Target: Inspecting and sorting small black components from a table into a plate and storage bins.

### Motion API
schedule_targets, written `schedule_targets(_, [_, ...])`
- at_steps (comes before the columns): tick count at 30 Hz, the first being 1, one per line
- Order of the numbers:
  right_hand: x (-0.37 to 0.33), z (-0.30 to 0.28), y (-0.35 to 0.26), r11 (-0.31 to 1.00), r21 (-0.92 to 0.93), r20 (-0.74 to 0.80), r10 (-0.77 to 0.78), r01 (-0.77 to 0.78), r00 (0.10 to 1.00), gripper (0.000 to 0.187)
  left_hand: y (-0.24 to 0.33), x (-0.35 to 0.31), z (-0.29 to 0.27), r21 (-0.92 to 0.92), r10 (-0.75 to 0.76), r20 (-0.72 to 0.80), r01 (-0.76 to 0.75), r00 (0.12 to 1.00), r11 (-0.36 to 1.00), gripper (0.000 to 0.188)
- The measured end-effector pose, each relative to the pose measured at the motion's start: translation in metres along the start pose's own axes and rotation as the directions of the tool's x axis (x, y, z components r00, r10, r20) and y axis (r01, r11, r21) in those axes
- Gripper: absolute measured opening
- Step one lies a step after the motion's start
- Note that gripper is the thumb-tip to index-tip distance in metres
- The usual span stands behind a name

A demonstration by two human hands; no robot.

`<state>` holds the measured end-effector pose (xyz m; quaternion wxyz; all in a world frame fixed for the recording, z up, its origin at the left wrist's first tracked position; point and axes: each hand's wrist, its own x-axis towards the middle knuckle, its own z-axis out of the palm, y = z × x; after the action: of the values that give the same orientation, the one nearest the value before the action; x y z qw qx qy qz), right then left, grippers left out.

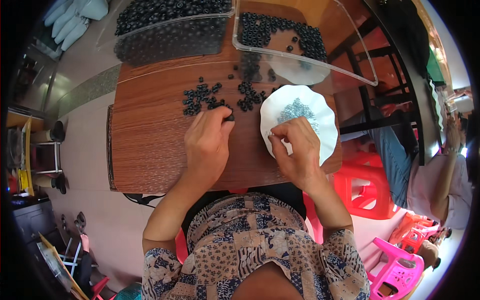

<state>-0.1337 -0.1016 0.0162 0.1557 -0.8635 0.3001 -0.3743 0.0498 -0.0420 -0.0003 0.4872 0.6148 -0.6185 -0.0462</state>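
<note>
My left hand (206, 145) is closed, with a small black round part (229, 118) pinched between thumb and fingertips just above the table. Beyond it lie two loose groups of like black parts (195, 98). Over the near left side of a white wavy-edged plate (327, 132), my right hand (301, 155) is closed in a pinch. A tiny silvery piece (270, 134) shows at its fingertips, too small to name closely. On the plate rests a heap of small silvery pieces (296, 109), partly hidden by the right hand.
At the far left of the brown wooden table (150, 145) stands a clear bin (175, 40) full of black parts. Beside it, a clear tray (305, 61) holds more. Red stools (367, 187) and a seated person in jeans (392, 165) are at the right.
</note>
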Motion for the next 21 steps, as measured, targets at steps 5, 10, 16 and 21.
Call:
schedule_targets(5, [0.011,0.007,0.001,1.0,0.008,-0.03,-0.002,0.002,1.0,0.021,-0.014,0.017,0.018,0.134,0.218,0.055,-0.224,0.974,0.965,0.019])
schedule_targets(10, [0.007,0.007,0.003,1.0,0.003,-0.033,0.01,-0.01,0.999,0.02,-0.023,0.016,0.037,0.323,0.324,0.273,-0.404,0.906,0.856,0.016])
schedule_targets(16, [0.007,0.008,0.007,0.999,0.014,-0.028,0.035,-0.034,0.999,0.02,-0.022,0.021,0.031,0.303,0.343,0.108,-0.359,0.933,0.883,0.017])
schedule_targets(21, [0.008,0.009,0.002,0.999,0.04,-0.027,0.019,-0.018,0.999,0.021,-0.005,0.012,0.006,-0.075,-0.002,0.069,0.007,0.998,0.997,0.016])
